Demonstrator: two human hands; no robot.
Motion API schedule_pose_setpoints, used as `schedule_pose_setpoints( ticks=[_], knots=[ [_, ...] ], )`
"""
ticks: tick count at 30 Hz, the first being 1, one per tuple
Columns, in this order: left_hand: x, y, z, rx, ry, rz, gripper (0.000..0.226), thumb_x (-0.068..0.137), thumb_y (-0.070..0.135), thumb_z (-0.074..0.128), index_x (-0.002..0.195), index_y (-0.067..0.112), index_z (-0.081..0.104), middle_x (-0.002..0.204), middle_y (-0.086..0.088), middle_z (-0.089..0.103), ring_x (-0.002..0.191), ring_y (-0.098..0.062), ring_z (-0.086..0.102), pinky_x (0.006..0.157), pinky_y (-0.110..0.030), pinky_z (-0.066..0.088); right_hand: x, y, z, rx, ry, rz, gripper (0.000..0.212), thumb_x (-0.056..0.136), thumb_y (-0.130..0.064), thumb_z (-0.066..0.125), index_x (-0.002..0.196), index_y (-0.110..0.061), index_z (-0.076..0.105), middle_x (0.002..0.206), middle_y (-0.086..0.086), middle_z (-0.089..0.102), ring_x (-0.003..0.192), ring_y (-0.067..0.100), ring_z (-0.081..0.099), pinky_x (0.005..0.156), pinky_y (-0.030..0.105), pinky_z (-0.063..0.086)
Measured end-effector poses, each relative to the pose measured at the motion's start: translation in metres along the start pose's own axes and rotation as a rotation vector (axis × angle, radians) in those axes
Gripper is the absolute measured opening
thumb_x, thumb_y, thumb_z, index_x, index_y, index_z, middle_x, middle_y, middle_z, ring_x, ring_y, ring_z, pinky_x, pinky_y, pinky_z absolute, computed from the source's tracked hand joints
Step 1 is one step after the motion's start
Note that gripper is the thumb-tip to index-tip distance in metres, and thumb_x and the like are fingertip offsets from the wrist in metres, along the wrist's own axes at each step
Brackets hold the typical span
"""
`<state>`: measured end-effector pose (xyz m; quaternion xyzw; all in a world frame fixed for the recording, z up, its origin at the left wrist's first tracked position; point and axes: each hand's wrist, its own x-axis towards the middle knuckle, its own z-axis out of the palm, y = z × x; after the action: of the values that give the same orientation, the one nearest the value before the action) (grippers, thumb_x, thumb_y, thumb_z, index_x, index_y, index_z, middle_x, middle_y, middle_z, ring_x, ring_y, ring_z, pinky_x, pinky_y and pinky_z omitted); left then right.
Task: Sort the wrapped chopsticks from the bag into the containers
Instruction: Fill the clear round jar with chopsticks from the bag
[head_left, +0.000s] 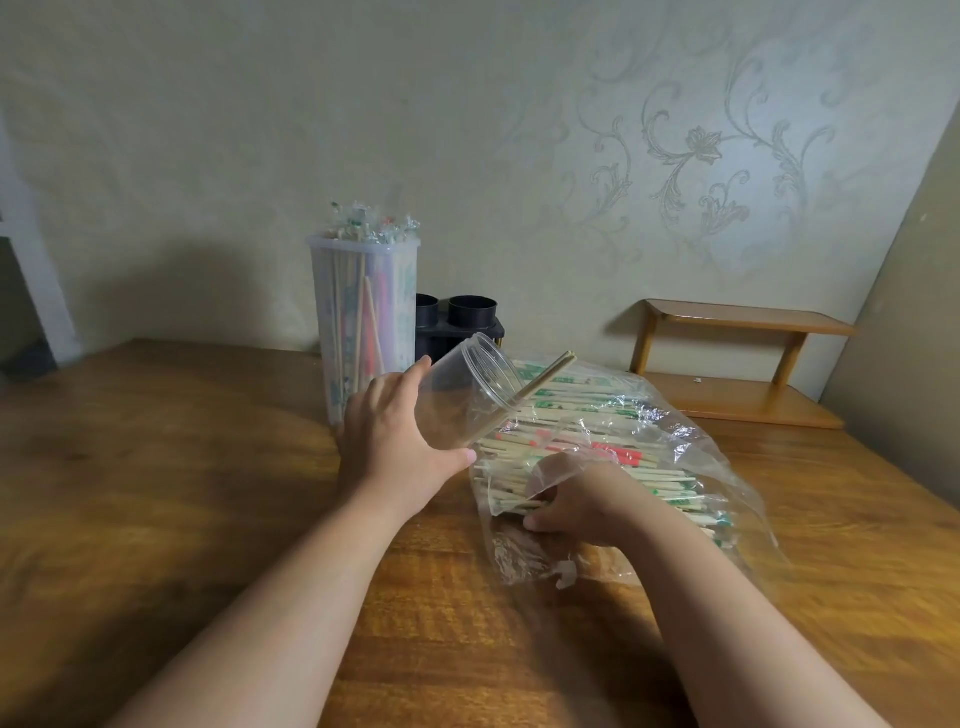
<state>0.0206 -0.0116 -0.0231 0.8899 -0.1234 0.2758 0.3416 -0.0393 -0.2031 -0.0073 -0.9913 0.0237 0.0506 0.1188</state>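
A clear plastic bag (727, 467) full of wrapped chopsticks (587, 415) lies on the wooden table, right of centre. My left hand (395, 441) grips a clear round jar (462, 400), tilted with its mouth toward the bag; one chopstick pair (540, 384) sticks out of it. My right hand (576, 504) is inside the bag's open end, fingers closed around chopsticks there. A tall clear container (363, 322) stands upright behind my left hand, packed with wrapped chopsticks.
A black holder with two round cups (460, 317) stands behind the jar against the wall. A small wooden two-tier shelf (743, 364) sits at the back right. The wooden table (156, 467) extends to the left.
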Motion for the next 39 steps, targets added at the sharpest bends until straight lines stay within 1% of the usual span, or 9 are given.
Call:
schedule_pose_setpoints(
  ticks=[3, 9, 18, 22, 25, 30, 33, 35, 39],
  knots=[
    [0.0, -0.001, 0.001, 0.001, 0.007, 0.001, 0.107, 0.059, 0.051, 0.088, 0.149, 0.034, 0.033, 0.143, 0.004, 0.044, 0.131, -0.022, 0.037, 0.108, -0.045, 0.037, -0.001, -0.002, 0.002, -0.034, -0.001, -0.011, 0.023, 0.089, -0.034, 0.067, 0.107, -0.021, 0.068, 0.108, 0.001, 0.068, 0.101, 0.022, 0.062, 0.09, 0.035, 0.051],
    [-0.001, -0.001, 0.0, 0.001, 0.016, 0.009, 0.106, 0.058, 0.05, 0.089, 0.148, 0.032, 0.036, 0.141, 0.003, 0.046, 0.129, -0.023, 0.039, 0.106, -0.045, 0.038, -0.007, -0.008, 0.001, -0.182, -0.014, -0.048, 0.034, 0.1, -0.034, 0.05, 0.123, -0.01, 0.059, 0.132, 0.01, 0.056, 0.118, 0.028, 0.054, 0.091, 0.03, 0.041],
    [0.0, -0.001, 0.001, 0.001, 0.015, 0.007, 0.105, 0.059, 0.051, 0.088, 0.148, 0.033, 0.035, 0.143, 0.004, 0.045, 0.129, -0.023, 0.038, 0.106, -0.047, 0.039, -0.016, -0.006, -0.012, -0.181, 0.113, -0.085, 0.015, 0.1, -0.027, 0.051, 0.11, -0.016, 0.053, 0.122, 0.007, 0.061, 0.11, 0.027, 0.056, 0.077, 0.03, 0.035],
    [0.001, -0.003, 0.001, 0.003, 0.012, 0.011, 0.105, 0.06, 0.053, 0.087, 0.148, 0.03, 0.036, 0.144, 0.001, 0.045, 0.13, -0.024, 0.038, 0.107, -0.046, 0.039, -0.024, -0.011, -0.019, -0.101, 0.252, -0.089, 0.023, 0.1, -0.031, 0.052, 0.12, -0.02, 0.049, 0.117, 0.008, 0.064, 0.102, 0.03, 0.059, 0.08, 0.036, 0.048],
    [0.002, -0.004, 0.001, 0.007, 0.031, 0.019, 0.103, 0.06, 0.054, 0.087, 0.147, 0.029, 0.039, 0.141, 0.0, 0.048, 0.128, -0.025, 0.04, 0.105, -0.046, 0.041, -0.026, -0.015, -0.019, -0.127, 0.345, -0.123, 0.023, 0.101, -0.034, 0.049, 0.121, -0.022, 0.049, 0.112, 0.006, 0.065, 0.096, 0.029, 0.06, 0.072, 0.035, 0.047],
    [0.003, -0.005, 0.002, -0.008, 0.041, -0.004, 0.104, 0.057, 0.047, 0.091, 0.146, 0.028, 0.042, 0.14, -0.003, 0.05, 0.126, -0.029, 0.04, 0.103, -0.047, 0.04, -0.035, -0.022, -0.029, -0.254, 0.477, -0.179, 0.027, 0.092, -0.051, 0.055, 0.084, -0.026, 0.048, 0.08, -0.003, 0.057, 0.082, 0.025, 0.061, 0.062, 0.03, 0.041],
    [0.005, -0.005, 0.002, -0.017, 0.027, -0.026, 0.102, 0.058, 0.044, 0.091, 0.146, 0.03, 0.041, 0.141, -0.002, 0.049, 0.127, -0.028, 0.039, 0.105, -0.045, 0.037, -0.039, -0.023, -0.034, -0.332, 0.714, -0.262, 0.026, 0.08, -0.043, 0.057, 0.07, -0.026, 0.042, 0.064, -0.001, 0.058, 0.063, 0.026, 0.058, 0.05, 0.026, 0.031],
    [0.005, -0.005, 0.002, -0.014, 0.006, -0.051, 0.098, 0.061, 0.045, 0.086, 0.146, 0.033, 0.039, 0.142, 0.0, 0.046, 0.129, -0.026, 0.036, 0.107, -0.043, 0.035, -0.043, -0.023, -0.036, -0.29, 0.891, -0.36, 0.023, 0.067, -0.036, 0.055, 0.062, -0.025, 0.036, 0.047, -0.001, 0.047, 0.045, 0.027, 0.043, 0.046, 0.02, 0.018],
    [0.002, -0.007, 0.003, -0.027, 0.026, -0.004, 0.097, 0.057, 0.05, 0.08, 0.144, 0.029, 0.042, 0.139, -0.003, 0.05, 0.126, -0.028, 0.042, 0.104, -0.046, 0.039, -0.044, -0.023, -0.036, -0.154, 1.133, -0.54, 0.02, 0.07, -0.029, 0.055, 0.06, -0.024, 0.038, 0.051, -0.006, 0.04, 0.05, 0.022, 0.031, 0.047, 0.025, 0.026]
  ],
)
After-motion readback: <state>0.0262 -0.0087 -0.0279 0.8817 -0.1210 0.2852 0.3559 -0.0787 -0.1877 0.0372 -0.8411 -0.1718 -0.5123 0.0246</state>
